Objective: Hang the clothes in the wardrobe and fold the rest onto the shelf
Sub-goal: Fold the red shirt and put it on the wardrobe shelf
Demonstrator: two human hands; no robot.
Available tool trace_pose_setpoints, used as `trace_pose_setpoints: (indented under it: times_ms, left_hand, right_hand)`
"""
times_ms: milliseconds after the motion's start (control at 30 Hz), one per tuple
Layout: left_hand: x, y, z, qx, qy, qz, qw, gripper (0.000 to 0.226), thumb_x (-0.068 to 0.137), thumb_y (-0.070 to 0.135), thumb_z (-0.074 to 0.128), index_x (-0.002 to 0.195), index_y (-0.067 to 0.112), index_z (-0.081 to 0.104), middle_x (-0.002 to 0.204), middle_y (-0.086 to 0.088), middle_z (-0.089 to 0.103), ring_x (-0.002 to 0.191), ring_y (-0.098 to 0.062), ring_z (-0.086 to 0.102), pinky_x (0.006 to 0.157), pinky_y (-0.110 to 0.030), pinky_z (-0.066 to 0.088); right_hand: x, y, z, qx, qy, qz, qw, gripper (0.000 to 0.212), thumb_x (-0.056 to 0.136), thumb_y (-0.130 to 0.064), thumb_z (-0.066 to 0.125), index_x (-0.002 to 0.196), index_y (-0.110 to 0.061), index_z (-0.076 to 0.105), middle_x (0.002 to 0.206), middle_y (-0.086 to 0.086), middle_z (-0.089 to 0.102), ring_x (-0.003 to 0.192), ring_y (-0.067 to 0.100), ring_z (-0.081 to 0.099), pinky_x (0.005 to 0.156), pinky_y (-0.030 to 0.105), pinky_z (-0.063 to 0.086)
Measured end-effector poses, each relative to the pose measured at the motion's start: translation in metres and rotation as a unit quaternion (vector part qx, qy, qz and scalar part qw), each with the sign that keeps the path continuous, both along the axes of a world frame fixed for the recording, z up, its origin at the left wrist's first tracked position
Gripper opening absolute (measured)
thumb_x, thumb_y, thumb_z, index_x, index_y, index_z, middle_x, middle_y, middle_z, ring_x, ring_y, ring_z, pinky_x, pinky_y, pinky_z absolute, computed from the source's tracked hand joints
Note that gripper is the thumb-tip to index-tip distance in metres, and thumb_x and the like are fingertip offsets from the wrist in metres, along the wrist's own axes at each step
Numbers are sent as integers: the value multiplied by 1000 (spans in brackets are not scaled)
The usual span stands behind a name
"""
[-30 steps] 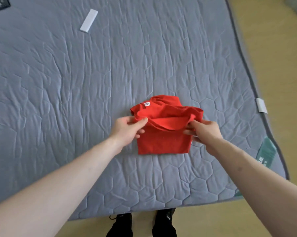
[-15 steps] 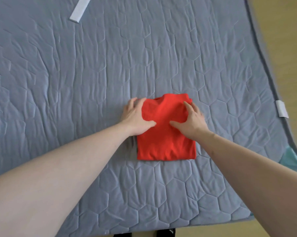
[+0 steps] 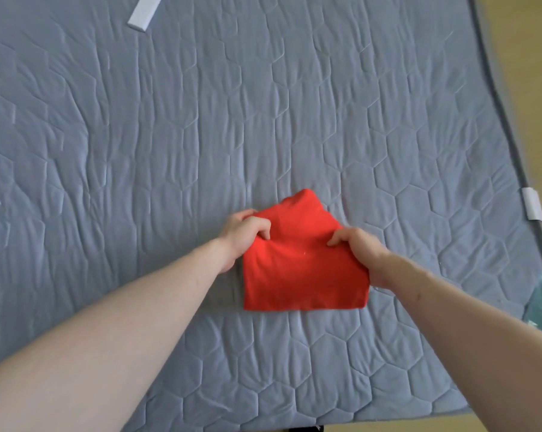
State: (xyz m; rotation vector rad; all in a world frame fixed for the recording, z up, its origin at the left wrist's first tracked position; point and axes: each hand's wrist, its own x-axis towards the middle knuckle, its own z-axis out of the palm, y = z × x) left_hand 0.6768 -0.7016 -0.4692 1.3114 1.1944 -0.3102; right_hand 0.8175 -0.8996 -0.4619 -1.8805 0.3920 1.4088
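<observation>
A folded bright red cloth garment (image 3: 304, 263) lies on a grey quilted mattress (image 3: 169, 151) with hexagon stitching. The left hand (image 3: 243, 233) grips its left edge and the right hand (image 3: 360, 249) its right edge, fingers curled into the fabric. A white rectangular bar (image 3: 145, 12) lies at far left.

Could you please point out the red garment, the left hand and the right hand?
red garment (image 3: 304, 275): head view, front panel.
left hand (image 3: 243, 233): head view, knuckles.
right hand (image 3: 361, 249): head view, back of hand.

mattress (image 3: 263, 120) bare beyond red garment (image 3: 300, 269) | white strip (image 3: 145, 12) far-left | tag (image 3: 533, 207) right edge
</observation>
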Motion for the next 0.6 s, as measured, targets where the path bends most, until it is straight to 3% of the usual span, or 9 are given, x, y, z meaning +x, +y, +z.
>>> trace_pose_setpoints:
  times_ms: [67,133,200,300,467,533,600]
  left_hand:
    - [-23,-8,-8,-13,14,32,999,48,47,28,72,94,17,75,89,0,74,84,-20,64,74,-31,47]
    - [-42,-20,-20,-50,22,62,997,31,71,22,76,102,19,75,103,-4,78,95,-22,71,86,-34,54]
    - [-53,-32,-34,-83,13,85,993,18,90,13,71,107,20,72,111,-7,77,103,-23,73,97,-39,57]
    - [-63,-41,-31,-64,-17,48,997,11,99,23,67,108,28,69,114,5,75,107,-15,71,104,-38,53]
    - [-90,-32,46,9,-27,-16,999,20,99,40,64,116,30,68,113,14,74,109,-7,68,108,-37,50]
    - [-106,-31,90,12,-33,-16,999,24,97,45,64,116,31,69,111,14,75,108,-8,69,107,-39,50]
    - [-122,-31,141,9,-40,-7,999,15,99,41,63,113,36,68,109,16,75,106,-6,70,105,-36,51]
  right_hand:
    - [-20,-7,-7,-15,-1,22,1000,22,79,-8,69,97,-16,76,84,13,75,70,27,67,69,31,57]
    - [-42,-10,-23,-15,-38,67,997,33,86,-4,69,116,-18,74,93,7,76,75,21,69,68,25,57]
    - [-58,-10,-32,-5,-78,75,994,39,90,-4,69,127,-16,69,105,6,76,86,19,71,81,27,57]
    - [-66,-12,-22,17,-95,50,994,32,93,-5,69,124,-13,70,109,8,76,97,22,72,89,33,58]
    - [-72,-22,51,49,-81,80,992,22,95,-11,70,115,-21,72,105,4,79,99,21,75,92,37,60]
    - [-83,-25,94,59,-92,94,989,22,96,-11,70,116,-20,72,104,3,79,96,19,75,89,34,60]
    - [-100,-25,145,77,-97,96,988,20,97,-12,69,115,-21,72,103,2,79,93,16,75,81,27,60]
